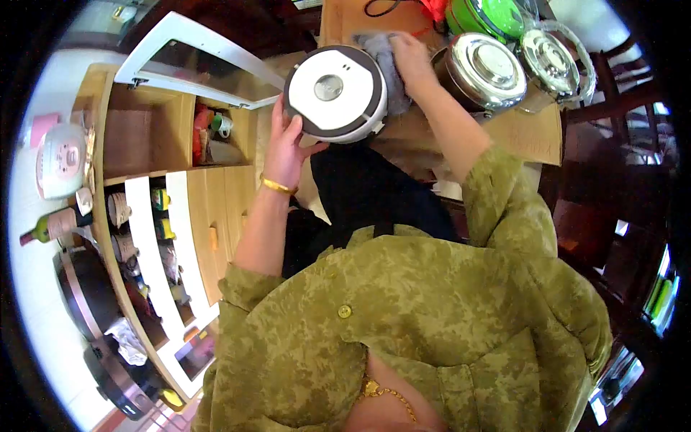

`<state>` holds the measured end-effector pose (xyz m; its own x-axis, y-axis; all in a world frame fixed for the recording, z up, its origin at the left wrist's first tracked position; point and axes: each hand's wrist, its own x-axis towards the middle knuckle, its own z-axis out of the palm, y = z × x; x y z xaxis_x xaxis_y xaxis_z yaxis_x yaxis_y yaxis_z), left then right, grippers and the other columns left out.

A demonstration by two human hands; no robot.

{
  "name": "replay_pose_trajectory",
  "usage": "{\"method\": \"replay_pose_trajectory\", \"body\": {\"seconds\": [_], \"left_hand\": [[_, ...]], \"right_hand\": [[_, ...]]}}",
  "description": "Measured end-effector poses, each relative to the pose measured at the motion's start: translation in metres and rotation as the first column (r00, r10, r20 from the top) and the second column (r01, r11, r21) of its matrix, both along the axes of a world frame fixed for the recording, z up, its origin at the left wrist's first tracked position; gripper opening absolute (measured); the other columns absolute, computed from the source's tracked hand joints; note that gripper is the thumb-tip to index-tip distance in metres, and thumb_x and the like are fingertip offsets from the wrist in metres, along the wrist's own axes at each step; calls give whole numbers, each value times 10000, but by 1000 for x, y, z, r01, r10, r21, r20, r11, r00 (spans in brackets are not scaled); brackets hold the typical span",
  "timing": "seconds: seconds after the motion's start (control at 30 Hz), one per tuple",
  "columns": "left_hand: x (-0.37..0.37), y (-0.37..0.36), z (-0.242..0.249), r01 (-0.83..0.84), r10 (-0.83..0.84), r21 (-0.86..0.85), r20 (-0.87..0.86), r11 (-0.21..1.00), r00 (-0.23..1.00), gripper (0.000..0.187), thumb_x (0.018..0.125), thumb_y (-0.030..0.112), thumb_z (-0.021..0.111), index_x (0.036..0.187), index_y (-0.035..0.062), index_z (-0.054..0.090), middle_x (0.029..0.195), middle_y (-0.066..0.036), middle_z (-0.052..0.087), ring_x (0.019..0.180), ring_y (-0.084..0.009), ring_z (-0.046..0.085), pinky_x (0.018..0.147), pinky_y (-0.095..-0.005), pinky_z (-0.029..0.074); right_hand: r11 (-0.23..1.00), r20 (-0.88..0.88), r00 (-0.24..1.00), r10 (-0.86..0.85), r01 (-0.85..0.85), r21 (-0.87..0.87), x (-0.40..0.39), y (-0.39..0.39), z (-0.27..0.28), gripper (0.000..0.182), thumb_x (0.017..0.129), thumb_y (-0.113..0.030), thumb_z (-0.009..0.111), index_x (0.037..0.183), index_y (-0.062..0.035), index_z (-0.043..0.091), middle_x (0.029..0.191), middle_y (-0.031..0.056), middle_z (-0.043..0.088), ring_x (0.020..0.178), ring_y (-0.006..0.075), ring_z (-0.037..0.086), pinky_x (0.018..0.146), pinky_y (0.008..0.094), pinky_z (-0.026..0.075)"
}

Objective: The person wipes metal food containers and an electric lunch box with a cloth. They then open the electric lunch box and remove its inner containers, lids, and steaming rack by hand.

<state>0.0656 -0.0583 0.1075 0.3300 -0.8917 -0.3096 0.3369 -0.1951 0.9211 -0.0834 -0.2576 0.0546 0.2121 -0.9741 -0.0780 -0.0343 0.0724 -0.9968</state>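
Observation:
A round white appliance with a dark rim and a silver disc on its lid, like a rice cooker [349,108], is in front of me at the top of the view. My left hand [288,140] grips its near left side, thumb on the rim. On the far right side, a grey cloth [387,68] lies against the cooker. My right hand [415,63] is closed on that cloth, its fingertips partly hidden. Just right of this hand stands a shiny steel pot with a lid [489,68].
A second steel pot [551,61] with a raised handle and a green lidded container [489,16] stand on the cardboard-covered table [529,137]. To the left, a wooden cabinet [144,137] has its glass door [201,61] swung open. A wine bottle [54,225] stands on the cabinet.

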Motion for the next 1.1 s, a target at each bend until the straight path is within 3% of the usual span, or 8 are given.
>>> {"method": "replay_pose_trajectory", "body": {"seconds": [0.23, 0.37, 0.47, 0.57, 0.67, 0.83, 1.03, 1.1], "left_hand": [[2, -41, -21, -74, 93, -62, 421, 995, 902, 591, 863, 204, 501, 1365, 33, 241, 1366, -188, 296, 1259, -302, 297, 1057, -335, 214], [5, -58, 11, -58, 128, -114, 899, 992, 418, 591, 838, 149, 525, 1357, 44, 262, 1302, -192, 370, 1222, -294, 360, 1021, -366, 282], [-7, -70, 57, -105, 227, -383, 288, 918, 930, 584, 796, 227, 589, 1315, 83, 364, 1246, -161, 428, 1102, -257, 473, 920, -338, 384], [-8, -77, 95, -32, -102, -444, -276, 896, 956, 522, 916, 391, 445, 1349, 130, 315, 1265, -61, 443, 1151, -197, 440, 940, -332, 382], [17, -78, 78, -116, -51, -332, -455, 936, 889, 351, 908, 308, 472, 1214, 137, 461, 1140, -38, 547, 1004, -172, 545, 865, -309, 448], [98, -51, 54, -172, 23, -470, -306, 866, 952, 292, 862, 156, 489, 1144, 84, 513, 1072, -65, 585, 968, -179, 570, 845, -314, 462], [101, -11, 28, -185, 196, -367, -7, 912, 981, 225, 841, 120, 517, 1055, 53, 532, 876, -42, 591, 799, -142, 570, 722, -269, 466], [90, -9, 10, 208, -185, -188, 132, 960, 974, 580, 832, 318, 539, 1339, 100, 359, 1365, -105, 331, 1221, -205, 358, 972, -307, 356]], "right_hand": [[918, 832, 553, 36, -347, 191, -35, -50, 70, 319, 887, -252, 448, 1094, -34, 553, 1062, 118, 598, 998, 270, 558, 901, 396, 432], [874, 875, 421, 237, -487, -3, -27, -43, 92, 378, 910, -281, 384, 1162, -29, 510, 1181, 130, 540, 1089, 283, 505, 944, 414, 401], [908, 784, 588, 199, -412, 78, 9, -1, 136, 424, 926, -330, 353, 1193, -30, 488, 1204, 128, 525, 1111, 281, 488, 976, 405, 366], [832, 825, 467, 319, -554, -8, 41, 24, 138, 441, 872, -343, 527, 1173, -22, 502, 1134, 158, 534, 1049, 255, 511, 908, 390, 421], [712, -117, 850, 514, -498, -495, 51, 29, 144, 538, 935, -453, 309, 1280, -57, 420, 1222, 84, 502, 1046, 232, 510, 879, 333, 405], [457, -526, 850, -22, -460, -761, 32, -9, 57, 354, 886, -300, 462, 1118, -51, 557, 1121, 188, 548, 1012, 332, 524, 874, 400, 402], [833, -739, 646, 188, -504, -229, 27, 14, 51, 548, 819, -439, 517, 1222, -68, 492, 1213, 203, 500, 1134, 345, 465, 955, 401, 348], [842, -732, 651, 200, -496, -211, 27, 14, 52, 555, 822, -442, 510, 1230, -67, 484, 1222, 207, 493, 1135, 348, 464, 957, 398, 346]]}}
